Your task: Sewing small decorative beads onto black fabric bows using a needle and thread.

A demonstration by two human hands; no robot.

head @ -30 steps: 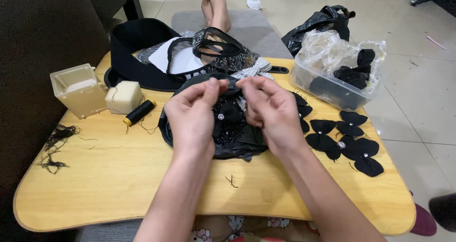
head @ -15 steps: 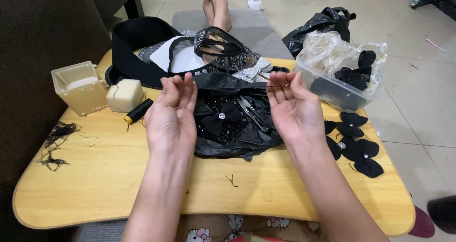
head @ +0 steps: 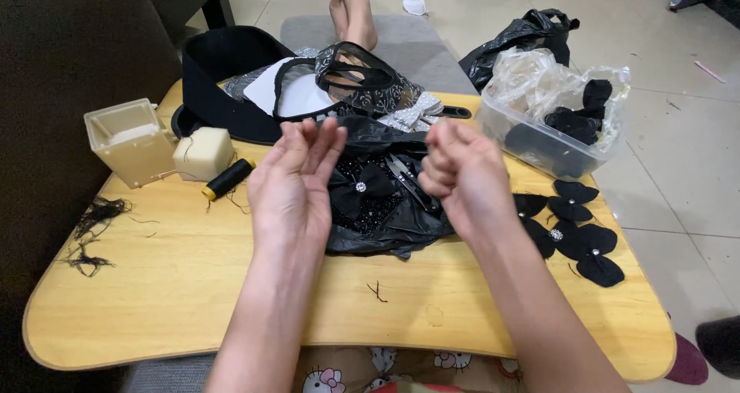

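Two hands hover above the tabletop. Left hand: fingers released, straight, palm up, grasping nothing. Right hand: fingers curled loosely inward; whether they pinch anything cannot be told. Between and below both hands lies a black bow with a small shiny centre stone, on crumpled black plastic, small scissors just beside it. Left: black thread spool, cream cube. Right: loose black bows, clear container.
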